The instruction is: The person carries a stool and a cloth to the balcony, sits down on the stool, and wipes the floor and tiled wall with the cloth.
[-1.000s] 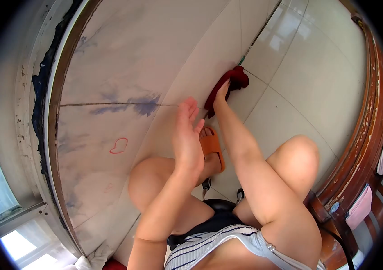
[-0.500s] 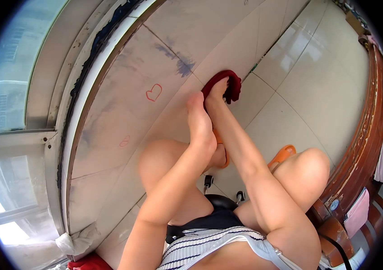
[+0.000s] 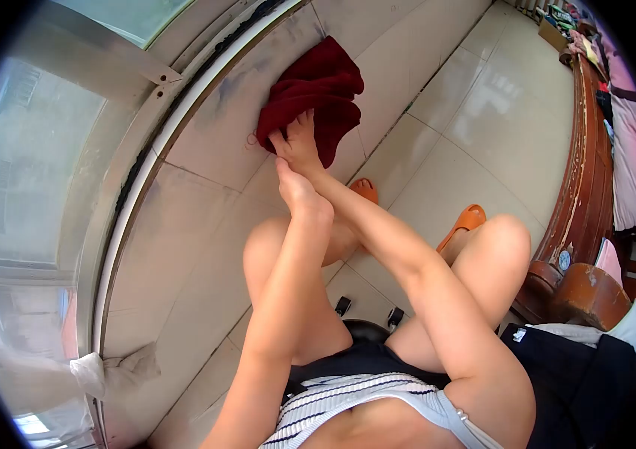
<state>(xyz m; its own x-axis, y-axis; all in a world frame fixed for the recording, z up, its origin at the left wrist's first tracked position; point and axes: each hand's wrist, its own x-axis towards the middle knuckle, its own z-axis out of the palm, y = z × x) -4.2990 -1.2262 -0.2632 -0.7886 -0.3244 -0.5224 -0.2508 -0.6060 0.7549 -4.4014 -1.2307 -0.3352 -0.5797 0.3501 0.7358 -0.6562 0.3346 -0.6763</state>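
Observation:
A dark red knitted-looking cloth (image 3: 316, 78) is spread against the pale tiled surface, with folds along its near edge. My right hand (image 3: 300, 142) is at that near edge, its fingers curled into the fold and gripping it. Just below, and touching or nearly touching the right wrist, is my left hand (image 3: 301, 193). Its fingers are mostly hidden from this angle, so their grip does not show. Both arms reach forward between my bent knees.
A metal-framed window (image 3: 127, 71) runs along the left, with a knotted white cloth (image 3: 90, 374) at its lower part. Worn wooden furniture (image 3: 573, 179) stands at right, with clothes beside it. Orange slippers (image 3: 467, 222) are on my feet. A dark garment (image 3: 568, 374) lies lower right.
Both hands have moved left and slightly up in the view. The red cloth, bunched around my right hand before, now spreads out above it. The view has also shifted.

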